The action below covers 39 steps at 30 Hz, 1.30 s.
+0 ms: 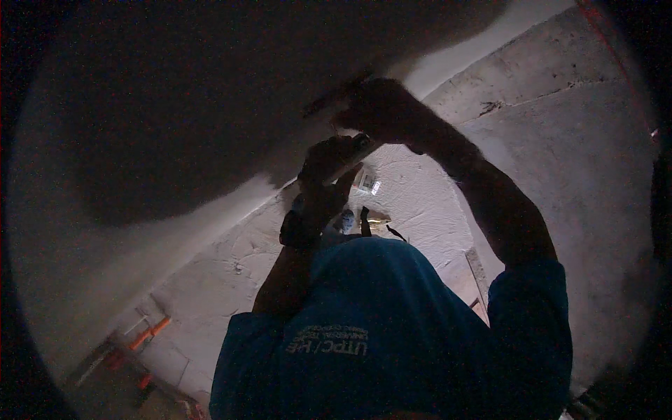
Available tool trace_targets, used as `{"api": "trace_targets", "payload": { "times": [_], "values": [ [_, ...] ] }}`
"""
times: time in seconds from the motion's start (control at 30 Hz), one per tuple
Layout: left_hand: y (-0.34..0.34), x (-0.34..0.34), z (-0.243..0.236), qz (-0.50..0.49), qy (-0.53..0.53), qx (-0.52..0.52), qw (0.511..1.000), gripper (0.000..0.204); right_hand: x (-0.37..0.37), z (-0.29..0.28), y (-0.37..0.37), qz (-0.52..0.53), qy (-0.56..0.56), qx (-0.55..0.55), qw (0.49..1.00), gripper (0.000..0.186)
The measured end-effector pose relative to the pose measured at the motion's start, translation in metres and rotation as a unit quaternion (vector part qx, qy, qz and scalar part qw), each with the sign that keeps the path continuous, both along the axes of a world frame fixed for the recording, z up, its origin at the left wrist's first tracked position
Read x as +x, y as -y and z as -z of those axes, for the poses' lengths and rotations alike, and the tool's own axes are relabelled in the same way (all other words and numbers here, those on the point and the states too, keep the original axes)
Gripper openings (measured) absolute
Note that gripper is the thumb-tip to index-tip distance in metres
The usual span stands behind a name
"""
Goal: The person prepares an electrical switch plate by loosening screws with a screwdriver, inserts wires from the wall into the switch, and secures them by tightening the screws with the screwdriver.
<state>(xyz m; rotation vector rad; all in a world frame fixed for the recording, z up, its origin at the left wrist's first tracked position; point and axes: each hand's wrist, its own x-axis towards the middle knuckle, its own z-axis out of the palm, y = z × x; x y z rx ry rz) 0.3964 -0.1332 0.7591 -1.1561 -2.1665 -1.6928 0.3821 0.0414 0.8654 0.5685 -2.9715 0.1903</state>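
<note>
Both my arms are raised in front of me, close to a wall with a large dark patch on its pale surface. My left hand, with a dark band at the wrist, is closed around a pale, straight-edged thing that I cannot name in this dim light. Just above and to the right, my right hand is closed on a dark flat-edged tool, which lies along the wall. The fingers of both hands are mostly in shadow, and the two hands nearly touch.
Below my hands spreads a rough, whitish floor with a small pale box-like object on it. An orange pipe-like piece lies at the lower left. To the right rises a grey surface with a crack-like line.
</note>
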Motion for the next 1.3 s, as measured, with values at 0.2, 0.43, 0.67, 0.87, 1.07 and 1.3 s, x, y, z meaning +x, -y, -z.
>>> {"api": "trace_targets", "payload": {
  "times": [0.2,0.43,0.67,0.87,1.07,1.3],
  "values": [
    [0.004,-0.002,-0.018,-0.008,-0.029,-0.041,0.999,0.036,0.107,-0.045,-0.055,0.243,-0.005,-0.559,0.793,0.019],
    [0.000,-0.011,0.003,0.003,-0.014,-0.019,1.000,0.036,0.207,0.024,-0.046,0.394,0.041,-0.822,0.409,0.034],
    [0.001,-0.014,-0.003,0.002,-0.059,-0.049,0.997,0.035,0.227,-0.063,-0.064,0.409,0.167,-0.499,0.746,0.038],
    [0.009,-0.025,-0.006,0.029,-0.057,-0.049,0.997,0.038,0.175,-0.116,0.015,0.361,-0.064,-0.216,0.905,0.034],
    [0.010,-0.033,-0.008,0.065,-0.049,-0.008,0.997,0.036,0.144,-0.110,0.038,0.281,-0.076,-0.239,0.926,0.037],
    [0.017,-0.035,-0.008,0.073,-0.023,0.001,0.997,0.034,0.137,-0.105,0.047,0.294,-0.065,-0.256,0.918,0.035]
  ]
}}
